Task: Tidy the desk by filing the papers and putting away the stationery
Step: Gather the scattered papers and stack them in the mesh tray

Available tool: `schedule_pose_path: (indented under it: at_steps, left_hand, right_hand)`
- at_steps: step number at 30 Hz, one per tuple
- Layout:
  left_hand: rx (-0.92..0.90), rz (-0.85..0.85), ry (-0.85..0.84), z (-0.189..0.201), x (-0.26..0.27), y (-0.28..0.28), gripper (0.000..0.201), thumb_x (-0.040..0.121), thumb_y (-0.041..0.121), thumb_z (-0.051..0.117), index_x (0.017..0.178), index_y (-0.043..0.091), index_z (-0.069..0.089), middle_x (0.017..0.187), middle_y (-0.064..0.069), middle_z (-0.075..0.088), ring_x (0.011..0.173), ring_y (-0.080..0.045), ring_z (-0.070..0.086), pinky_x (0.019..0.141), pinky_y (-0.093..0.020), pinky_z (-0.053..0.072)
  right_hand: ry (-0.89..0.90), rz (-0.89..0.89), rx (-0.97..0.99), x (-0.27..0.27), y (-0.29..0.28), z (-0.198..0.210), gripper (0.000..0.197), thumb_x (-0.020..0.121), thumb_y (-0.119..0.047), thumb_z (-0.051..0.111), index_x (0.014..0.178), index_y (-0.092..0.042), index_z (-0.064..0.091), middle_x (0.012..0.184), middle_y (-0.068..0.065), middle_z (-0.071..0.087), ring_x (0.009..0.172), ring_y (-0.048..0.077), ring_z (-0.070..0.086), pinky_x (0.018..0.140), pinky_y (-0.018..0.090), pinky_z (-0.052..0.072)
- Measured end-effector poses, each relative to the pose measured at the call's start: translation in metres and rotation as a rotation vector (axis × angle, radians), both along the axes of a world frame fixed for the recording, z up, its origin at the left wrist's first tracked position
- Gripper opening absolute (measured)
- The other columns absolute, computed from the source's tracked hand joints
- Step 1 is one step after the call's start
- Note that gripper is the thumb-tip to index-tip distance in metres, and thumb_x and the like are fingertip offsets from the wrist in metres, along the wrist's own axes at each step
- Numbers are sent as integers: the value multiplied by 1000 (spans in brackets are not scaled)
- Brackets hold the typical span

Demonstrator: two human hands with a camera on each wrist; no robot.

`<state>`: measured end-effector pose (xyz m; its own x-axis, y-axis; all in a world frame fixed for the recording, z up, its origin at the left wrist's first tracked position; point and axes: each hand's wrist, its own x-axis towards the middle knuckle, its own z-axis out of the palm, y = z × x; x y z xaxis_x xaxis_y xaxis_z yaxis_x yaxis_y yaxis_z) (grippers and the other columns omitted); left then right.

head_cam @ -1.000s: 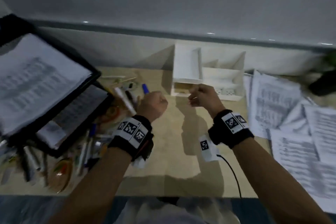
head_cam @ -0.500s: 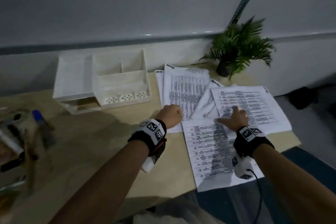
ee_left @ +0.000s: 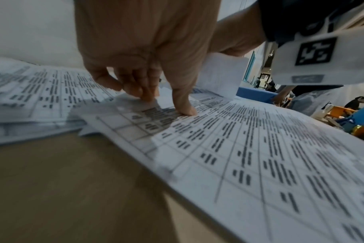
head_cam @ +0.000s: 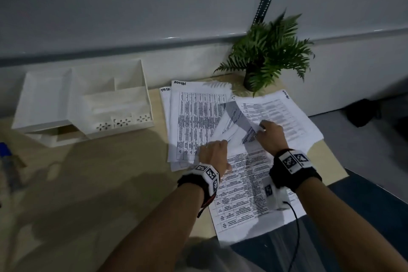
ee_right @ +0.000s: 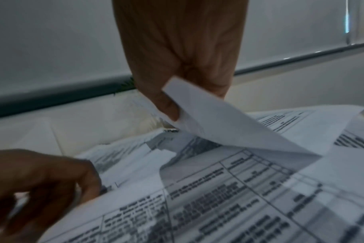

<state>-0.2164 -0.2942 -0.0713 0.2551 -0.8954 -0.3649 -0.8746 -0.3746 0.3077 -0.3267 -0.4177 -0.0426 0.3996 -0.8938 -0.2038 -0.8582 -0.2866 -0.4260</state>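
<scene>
The printed papers (head_cam: 194, 117) lie spread over the right part of the wooden desk (head_cam: 123, 172), in overlapping sheets with dense tables; the nearest sheet (head_cam: 242, 196) hangs over the near edge of the desk, and the far-right sheet (head_cam: 293, 115) reaches close to the right edge. To the left of the papers there is a bare stretch of desk up to the white desk organizer (head_cam: 88, 104), which stands at the far side against the wall. A potted fern (head_cam: 269, 55) stands at the far right corner, just beside the papers.

The right hand (head_cam: 270, 133) pinches the corner of one sheet (ee_right: 214, 115) between thumb and fingers and holds it raised above the others. The left hand (head_cam: 213, 154) has curled fingers, and its fingertips (ee_left: 185, 110) press down on the papers. At the far left edge a blue object (head_cam: 4, 149) is cut off and blurred. The print is too small to read, except the handwritten heading "ADMIN" on one sheet.
</scene>
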Motion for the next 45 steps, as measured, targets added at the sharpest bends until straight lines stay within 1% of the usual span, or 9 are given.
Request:
schedule_pose_path:
  at_steps: [8, 11, 14, 18, 22, 26, 35, 39, 45]
  left_hand:
    - [-57, 520, 356, 3, 37, -6, 39, 98, 26, 44, 113, -7, 60, 109, -22, 65, 104, -34, 62, 80, -36, 50]
    - [-159, 725, 444, 5, 77, -1, 35, 97, 22, 46, 91, -10, 59, 92, -26, 63, 97, -33, 62, 72, -37, 49]
    - [-82, 756, 432, 5, 99, -1, 49, 99, 31, 40, 111, -14, 57, 111, -31, 62, 106, -38, 61, 88, -42, 48]
    - [11, 883, 250, 5, 121, -8, 75, 97, 54, 23, 136, -7, 40, 141, -28, 38, 131, -38, 38, 108, -43, 30]
    - [181, 824, 201, 12, 120, -17, 100, 82, 69, 44, 145, -4, 19, 153, -25, 14, 143, -38, 15, 116, -47, 19]
    - [214, 768, 147, 1, 116, -24, 89, 86, 45, 59, 146, -3, 15, 155, -21, 6, 145, -37, 7, 117, -45, 14]
    - [-97, 738, 464, -2, 123, 21, 32, 91, 6, 49, 120, -5, 53, 120, -21, 61, 109, -33, 60, 87, -32, 48]
    - [-380, 724, 220, 59, 142, 40, 39, 95, 9, 43, 133, 4, 49, 122, -25, 60, 109, -37, 58, 93, -35, 46]
    - [-949, 640, 77, 188, 171, 73, 16, 95, 9, 44, 110, 6, 46, 89, -13, 51, 73, -26, 55, 64, -32, 46]
  right_hand:
    - [-139, 120, -155, 15, 2, 28, 28, 79, 11, 40, 90, 3, 64, 80, 27, 65, 72, 37, 58, 61, 29, 36]
    - [-166, 324, -5, 22, 34, 16, 30, 89, 5, 41, 101, 0, 68, 88, 17, 71, 66, 23, 66, 70, 31, 52]
    - [-55, 502, 297, 23, 57, 6, 29, 95, -24, 50, 115, -10, 65, 104, 4, 69, 85, 16, 65, 87, 28, 48]
    - [-224, -156, 275, -19, 33, 3, 56, 84, -52, 55, 126, -14, 55, 138, 9, 51, 115, 22, 52, 108, 49, 34]
    - [133, -894, 246, -64, -3, -15, 98, 74, -64, 61, 136, 5, 29, 144, 28, 25, 135, 41, 23, 111, 51, 21]
    - [232, -609, 217, -17, -2, -31, 95, 59, -59, 72, 128, -4, 38, 131, 19, 33, 124, 37, 30, 100, 52, 30]
    - [-220, -470, 362, 60, 32, -34, 47, 80, -18, 68, 116, 6, 50, 118, 24, 58, 109, 37, 57, 82, 36, 46]
    - [-201, -344, 308, 48, 39, -34, 21, 85, -11, 61, 96, 6, 60, 91, 21, 60, 81, 28, 52, 68, 29, 35]
    - [-203, -228, 293, 48, 47, -33, 24, 87, -13, 60, 105, 3, 60, 90, 18, 59, 80, 27, 54, 69, 29, 37]
